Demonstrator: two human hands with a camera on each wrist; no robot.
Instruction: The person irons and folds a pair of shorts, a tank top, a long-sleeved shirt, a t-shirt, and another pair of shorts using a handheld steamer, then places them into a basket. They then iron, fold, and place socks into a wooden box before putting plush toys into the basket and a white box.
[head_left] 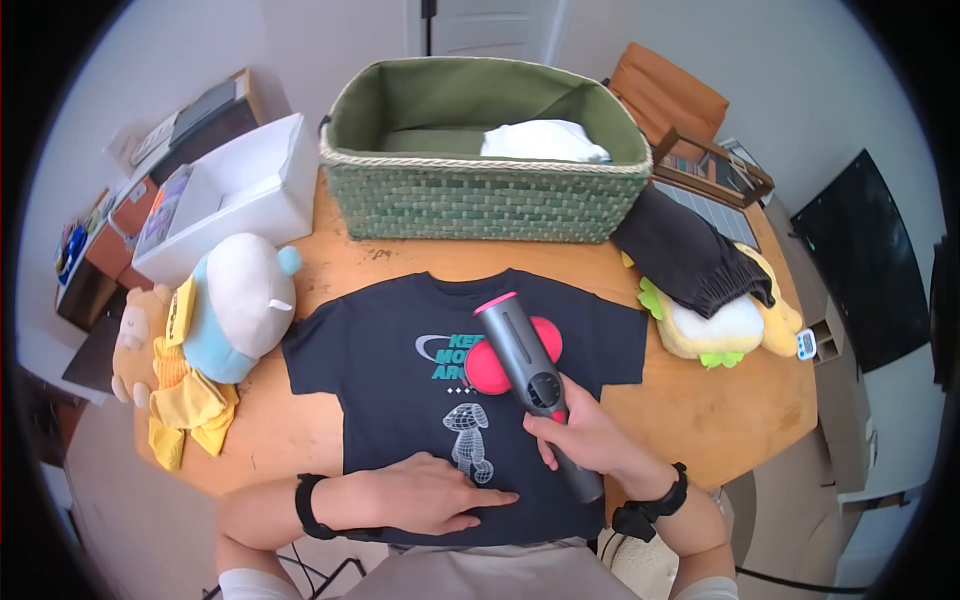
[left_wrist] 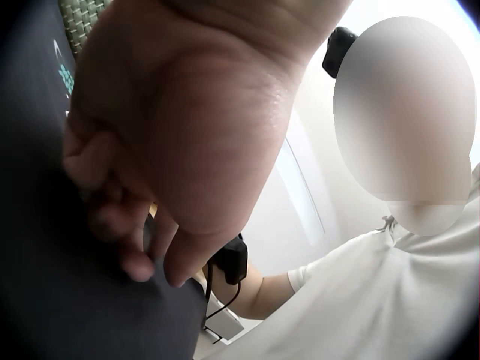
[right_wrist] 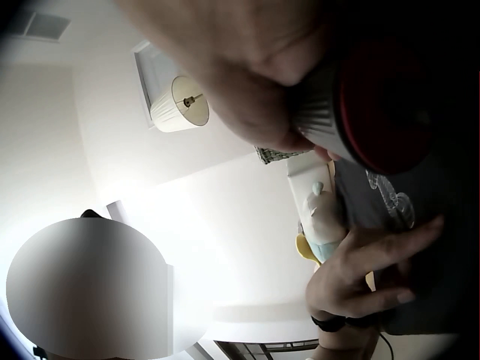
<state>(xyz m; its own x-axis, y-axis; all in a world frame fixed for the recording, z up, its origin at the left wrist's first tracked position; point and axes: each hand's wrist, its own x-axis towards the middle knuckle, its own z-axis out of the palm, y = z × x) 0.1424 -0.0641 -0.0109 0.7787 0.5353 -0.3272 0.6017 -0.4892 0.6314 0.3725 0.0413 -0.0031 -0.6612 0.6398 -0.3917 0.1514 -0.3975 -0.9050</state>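
Note:
A dark T-shirt (head_left: 390, 400) with green lettering and a white mesh mushroom print lies spread flat in front of me. My right hand (head_left: 590, 430) grips a grey cylindrical handheld device (head_left: 515, 340) with pink trim and a dark oval panel. Two round pink discs (head_left: 488, 368) show on either side of its barrel, over the shirt's chest. In the right wrist view, the device's ribbed grey end (right_wrist: 319, 112) meets a red disc. My left hand (head_left: 425, 495) rests low over the shirt, index finger extended and the others loosely bent, holding nothing.
Behind the shirt stands a green woven basket (head_left: 480, 200) with a white cloth (head_left: 545, 140) inside. Plush toys (head_left: 240, 310) and yellow cloth (head_left: 190, 405) sit left, near a white bin (head_left: 240, 205). Dark fabric (head_left: 690, 250) covers part of a sandwich plush (head_left: 710, 325) at right.

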